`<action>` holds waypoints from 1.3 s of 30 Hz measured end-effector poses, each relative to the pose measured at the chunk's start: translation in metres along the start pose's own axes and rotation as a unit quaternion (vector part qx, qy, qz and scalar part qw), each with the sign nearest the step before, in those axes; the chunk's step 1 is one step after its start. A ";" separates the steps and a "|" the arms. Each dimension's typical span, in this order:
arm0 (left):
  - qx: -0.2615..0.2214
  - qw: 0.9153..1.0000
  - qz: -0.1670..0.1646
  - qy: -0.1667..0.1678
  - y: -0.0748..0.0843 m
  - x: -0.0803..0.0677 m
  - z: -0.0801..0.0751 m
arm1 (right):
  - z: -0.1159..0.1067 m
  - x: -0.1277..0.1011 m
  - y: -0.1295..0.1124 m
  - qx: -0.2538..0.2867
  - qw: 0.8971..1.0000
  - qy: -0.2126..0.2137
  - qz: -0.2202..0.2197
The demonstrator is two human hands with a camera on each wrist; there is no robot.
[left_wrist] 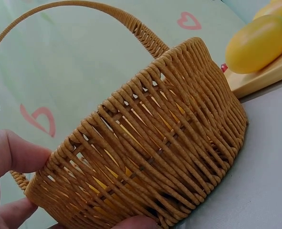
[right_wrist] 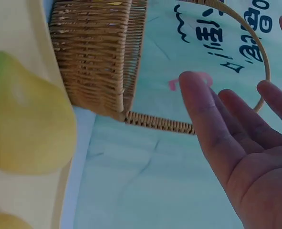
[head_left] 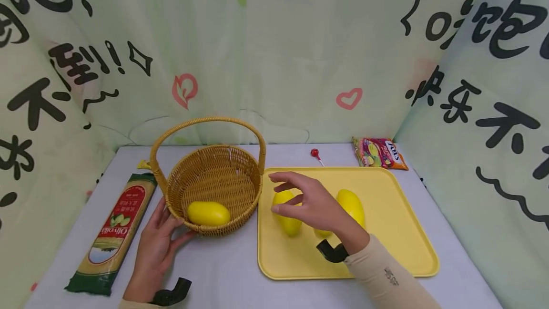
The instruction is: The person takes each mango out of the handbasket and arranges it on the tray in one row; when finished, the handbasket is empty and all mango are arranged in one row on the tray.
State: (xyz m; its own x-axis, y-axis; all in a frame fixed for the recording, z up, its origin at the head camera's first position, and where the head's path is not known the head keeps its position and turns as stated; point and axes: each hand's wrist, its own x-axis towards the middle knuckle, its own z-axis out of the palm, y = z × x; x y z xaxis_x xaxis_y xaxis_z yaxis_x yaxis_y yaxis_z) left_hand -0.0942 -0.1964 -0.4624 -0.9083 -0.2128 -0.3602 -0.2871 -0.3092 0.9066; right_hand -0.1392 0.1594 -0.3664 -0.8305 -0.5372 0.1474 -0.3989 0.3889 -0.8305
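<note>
Over the yellow tray (head_left: 407, 252), the right hand (head_left: 310, 204) is hovering, fingers spread, just above a mango (head_left: 286, 213) lying lengthwise, while the left hand (head_left: 156, 247) is holding the basket (head_left: 214, 175).

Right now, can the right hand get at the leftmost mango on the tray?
Probably yes. The right hand hovers open directly over the leftmost mango on the yellow tray, with nothing between them; the basket stands beside the tray.
</note>
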 end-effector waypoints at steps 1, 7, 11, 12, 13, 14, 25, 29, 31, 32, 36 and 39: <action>0.001 1.000 0.000 0.000 0.000 0.000 0.000 | 0.003 0.007 -0.003 0.000 1.000 -0.016 -0.003; 0.001 1.000 -0.002 -0.010 -0.002 0.001 -0.001 | 0.021 0.045 -0.017 -0.012 0.997 -0.082 -0.007; -0.005 1.000 -0.001 -0.016 -0.002 0.001 -0.001 | 0.032 0.070 -0.027 -0.056 0.991 -0.121 -0.016; -0.005 1.000 0.000 -0.015 -0.001 0.001 -0.001 | 0.034 0.077 -0.028 -0.070 0.989 -0.131 -0.019; -0.005 1.000 0.001 -0.014 -0.001 0.000 -0.001 | 0.037 0.083 -0.029 -0.085 0.986 -0.141 -0.025; -0.004 1.000 0.000 -0.015 -0.001 0.000 -0.001 | 0.040 0.088 -0.030 -0.098 0.983 -0.150 -0.029; 0.004 1.000 -0.004 -0.016 -0.002 0.002 -0.002 | 0.071 0.128 -0.021 -0.176 0.951 -0.253 -0.016; 0.004 1.000 -0.004 -0.019 -0.002 0.001 -0.001 | 0.083 0.137 -0.018 -0.197 0.937 -0.289 0.019; 0.004 1.000 -0.005 -0.021 -0.002 0.001 0.000 | 0.087 0.140 -0.016 -0.206 0.931 -0.298 0.027; 0.003 1.000 -0.006 -0.022 -0.002 0.001 0.000 | 0.090 0.142 -0.015 -0.209 0.929 -0.304 0.030; 0.001 1.000 -0.011 -0.019 0.000 0.000 0.000 | 0.100 0.149 -0.015 -0.217 0.919 -0.329 0.024; -0.002 1.000 -0.012 -0.018 0.001 0.000 -0.001 | 0.107 0.154 -0.017 -0.229 0.909 -0.348 0.019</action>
State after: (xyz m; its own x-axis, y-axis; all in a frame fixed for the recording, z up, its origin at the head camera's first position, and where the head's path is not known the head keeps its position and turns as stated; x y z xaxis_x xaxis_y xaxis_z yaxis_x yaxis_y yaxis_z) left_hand -0.0942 -0.1977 -0.4613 -0.9114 -0.1716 -0.3739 -0.3078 -0.3186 0.8965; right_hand -0.2190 -0.0103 -0.3869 -0.4634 -0.7982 -0.3848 -0.6268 0.6022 -0.4944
